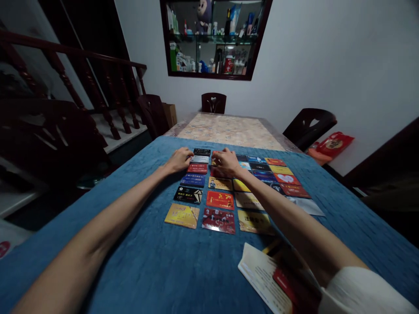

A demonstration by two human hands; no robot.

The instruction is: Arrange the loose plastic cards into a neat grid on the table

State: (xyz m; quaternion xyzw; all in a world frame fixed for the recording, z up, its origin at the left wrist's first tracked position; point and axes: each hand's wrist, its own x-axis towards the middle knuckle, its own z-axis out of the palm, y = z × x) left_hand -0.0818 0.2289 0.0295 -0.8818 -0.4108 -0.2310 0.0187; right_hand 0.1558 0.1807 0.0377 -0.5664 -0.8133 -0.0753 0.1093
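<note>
Rows of glossy plastic cards lie on a blue cloth. My left hand (pixel 179 159) is at the upper end of the leftmost column, thumb and fingers apart at the left edge of a silver card (pixel 200 159). A black card (pixel 202 151) lies above it and a red card (pixel 197 168) below. My right hand (pixel 229 162) reaches over the second column with fingers bent and fingertips down at partly covered red and yellowish cards. It hides much of them. Nearer me are a blue card (pixel 193 179), a black VIP card (pixel 187 195) and a gold card (pixel 182 215).
An opened cream-coloured folder (pixel 262 274) with a red card lies near my right forearm. Chairs (pixel 309 126) stand around the table, whose far part has a patterned cover (pixel 225 126). A dark wooden railing (pixel 75 54) runs at left. A glass-shelved cabinet (pixel 214 39) is set into the wall.
</note>
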